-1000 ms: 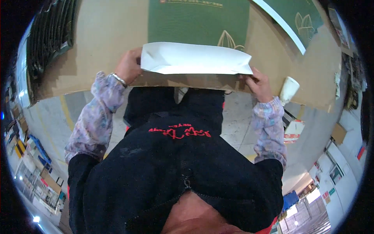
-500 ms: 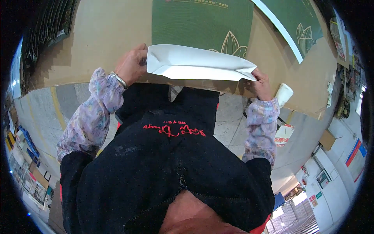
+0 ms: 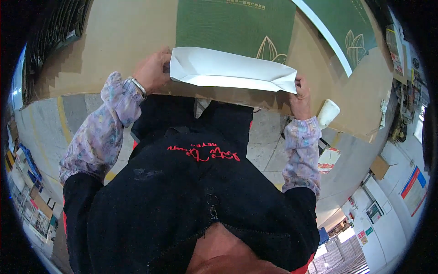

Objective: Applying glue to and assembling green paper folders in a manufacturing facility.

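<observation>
A green paper bag (image 3: 219, 27) with a gold line pattern lies flat on the cardboard-covered table in front of me. Its near end is folded up into a long white flap (image 3: 232, 68) with creased corners, partly spread. My left hand (image 3: 154, 72) grips the left end of this flap; some fingers are hidden behind the paper. At the right corner, my right hand (image 3: 301, 98) pinches the paper with its fingers curled. Both hands are closed on the bag.
Another green bag (image 3: 351, 32) with a white edge strip lies at the far right. A white cylindrical object (image 3: 329, 113) rests by the table's near right edge. Several dark folded bags (image 3: 57, 39) stand packed at the left. Brown cardboard (image 3: 123, 27) covers the table.
Both hands have shifted slightly, and the white flap has tipped a little away from me and looks somewhat wider. The right fingers are more curled at its corner.
</observation>
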Motion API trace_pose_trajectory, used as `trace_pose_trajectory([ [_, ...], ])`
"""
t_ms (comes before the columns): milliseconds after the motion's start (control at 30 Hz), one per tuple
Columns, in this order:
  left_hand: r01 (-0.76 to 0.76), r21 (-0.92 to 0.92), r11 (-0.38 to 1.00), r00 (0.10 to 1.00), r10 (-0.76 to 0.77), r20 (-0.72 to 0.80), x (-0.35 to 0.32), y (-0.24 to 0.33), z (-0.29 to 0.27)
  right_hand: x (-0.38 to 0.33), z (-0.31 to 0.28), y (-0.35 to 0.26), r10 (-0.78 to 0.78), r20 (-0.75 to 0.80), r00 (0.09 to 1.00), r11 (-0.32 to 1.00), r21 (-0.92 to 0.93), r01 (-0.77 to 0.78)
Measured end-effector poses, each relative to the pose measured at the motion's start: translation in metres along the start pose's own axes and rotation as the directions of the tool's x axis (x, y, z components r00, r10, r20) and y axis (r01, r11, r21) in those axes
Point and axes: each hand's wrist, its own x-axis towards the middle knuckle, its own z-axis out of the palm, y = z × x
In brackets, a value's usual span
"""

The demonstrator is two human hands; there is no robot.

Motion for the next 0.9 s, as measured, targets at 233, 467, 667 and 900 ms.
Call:
trace_pose_trajectory([
  [233,0.029,0.122,0.992,0.997,-0.02,-0.079,-0.007,0.018,0.001,-0.002,-0.025,-0.046,0.33,0.101,0.938,0.921,0.184,-0.344],
  [467,-0.01,0.122,0.992,0.99,0.027,-0.141,-0.016,0.014,0.008,0.028,-0.017,-0.109,0.425,0.114,0.898,0.856,-0.373,-0.358],
  [667,-0.265,-0.056,0.963,0.879,0.217,-0.425,-0.032,0.029,0.032,0.019,-0.011,-0.077,0.373,-0.02,0.928,0.865,-0.355,-0.355],
  [900,-0.454,-0.112,0.884,0.775,0.33,-0.539,-0.046,0.065,0.015,0.014,-0.008,-0.052,0.484,-0.039,0.874,0.793,-0.402,-0.457],
])
